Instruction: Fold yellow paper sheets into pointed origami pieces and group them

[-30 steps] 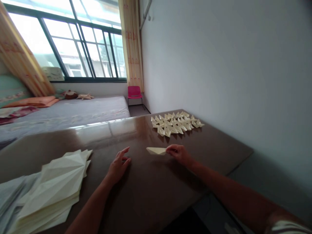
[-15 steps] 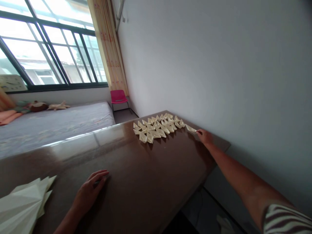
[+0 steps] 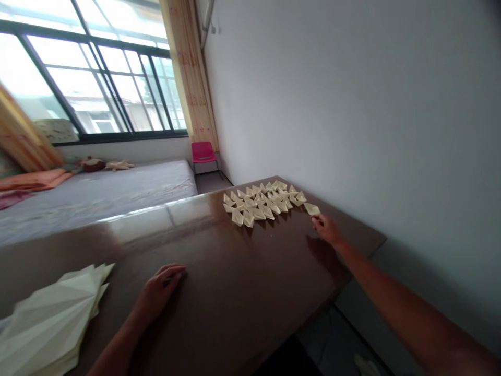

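Out at the far right of the table, my right hand (image 3: 325, 228) has its fingers curled in at the near right end of a cream paper boat (image 3: 312, 209). The fingertips touch the boat, though their exact hold is small and hard to make out. Just left of it stands a close cluster of similar folded paper boats (image 3: 260, 204), set in rows. My left hand (image 3: 159, 289) rests on the table with its fingers loosely stretched and the thumb apart, holding nothing. To its left lies a fanned stack of creased cream paper sheets (image 3: 55, 308).
The glossy brown table (image 3: 219, 277) runs along a pale wall (image 3: 344, 104). Beyond it are a bed (image 3: 136, 183) with soft toys, a pink chair (image 3: 203, 151), and a curtained window (image 3: 117, 78). Something pale (image 3: 366, 364) lies on the floor below right.
My right hand has shifted left and towards me around the boat's end, and the boat has turned slightly. The view has swung a little left. My left hand stays on the table.
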`<state>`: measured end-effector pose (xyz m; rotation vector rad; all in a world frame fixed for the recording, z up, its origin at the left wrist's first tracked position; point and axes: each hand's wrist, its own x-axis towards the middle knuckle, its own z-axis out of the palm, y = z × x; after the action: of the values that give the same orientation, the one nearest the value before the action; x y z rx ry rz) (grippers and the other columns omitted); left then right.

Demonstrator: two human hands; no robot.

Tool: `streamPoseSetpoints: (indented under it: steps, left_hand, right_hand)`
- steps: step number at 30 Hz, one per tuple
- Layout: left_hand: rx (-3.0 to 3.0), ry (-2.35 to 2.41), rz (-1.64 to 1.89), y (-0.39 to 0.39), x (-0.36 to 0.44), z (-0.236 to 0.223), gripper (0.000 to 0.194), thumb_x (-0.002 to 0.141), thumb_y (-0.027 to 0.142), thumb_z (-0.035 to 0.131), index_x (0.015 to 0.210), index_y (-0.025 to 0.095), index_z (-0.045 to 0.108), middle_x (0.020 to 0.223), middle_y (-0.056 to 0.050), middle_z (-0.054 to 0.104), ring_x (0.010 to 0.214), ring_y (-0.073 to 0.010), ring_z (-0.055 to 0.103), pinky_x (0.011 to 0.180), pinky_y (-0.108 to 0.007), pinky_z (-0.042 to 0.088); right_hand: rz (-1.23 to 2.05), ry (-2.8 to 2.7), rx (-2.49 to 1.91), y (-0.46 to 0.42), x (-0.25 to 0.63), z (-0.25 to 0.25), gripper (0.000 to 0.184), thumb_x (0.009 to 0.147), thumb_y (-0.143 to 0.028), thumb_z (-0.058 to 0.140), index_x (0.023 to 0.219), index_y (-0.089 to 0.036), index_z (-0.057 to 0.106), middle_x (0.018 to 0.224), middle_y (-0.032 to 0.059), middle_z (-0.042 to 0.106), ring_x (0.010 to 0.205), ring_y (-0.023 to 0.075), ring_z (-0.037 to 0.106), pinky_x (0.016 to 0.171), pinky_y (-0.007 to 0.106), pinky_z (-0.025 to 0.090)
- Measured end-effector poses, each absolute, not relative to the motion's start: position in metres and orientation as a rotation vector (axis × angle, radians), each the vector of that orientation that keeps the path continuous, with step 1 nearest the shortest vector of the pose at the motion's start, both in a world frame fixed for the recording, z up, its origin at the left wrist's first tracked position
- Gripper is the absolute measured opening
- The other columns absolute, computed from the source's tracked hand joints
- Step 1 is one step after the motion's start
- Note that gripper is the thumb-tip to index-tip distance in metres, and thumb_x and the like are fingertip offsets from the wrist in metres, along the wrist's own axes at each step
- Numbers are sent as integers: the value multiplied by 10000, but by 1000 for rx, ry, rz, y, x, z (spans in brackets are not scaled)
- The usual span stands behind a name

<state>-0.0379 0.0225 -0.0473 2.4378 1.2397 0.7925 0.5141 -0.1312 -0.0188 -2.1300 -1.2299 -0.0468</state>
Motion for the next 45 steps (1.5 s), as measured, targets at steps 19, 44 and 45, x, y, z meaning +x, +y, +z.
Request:
streamPoseSetpoints:
  steps: [19, 44, 45]
  left_hand:
    - [2087, 2238, 594, -2, -108, 23, 528, 846, 350, 516, 1333, 151, 467, 1445, -213, 369, 1343, -421, 248, 986, -618, 308]
    - [1880, 2707, 617, -17, -144, -24, 501, 833, 453, 500, 1203, 126, 579, 1292, -167, 569, 1204, -339, 476, 979, -438, 370]
    - [1884, 2703, 618, -17, -144, -24, 479, 837, 446, 494, 1188, 135, 588, 1282, -155, 579, 1200, -329, 481, 979, -429, 370]
  right_hand:
    - [502, -2049, -1543, -112, 333, -36, 403, 889, -513, 402, 955, -238, 689, 903, 63, 729, 808, 258, 673, 728, 331, 475]
    - [402, -2081, -1669, -110, 323, -38, 284, 891, -467, 380, 885, -334, 631, 786, 14, 719, 697, 254, 676, 577, 321, 424]
    - [403, -2078, -1681, -110, 323, -39, 289, 890, -479, 380, 891, -336, 631, 776, 14, 717, 686, 254, 674, 574, 324, 426]
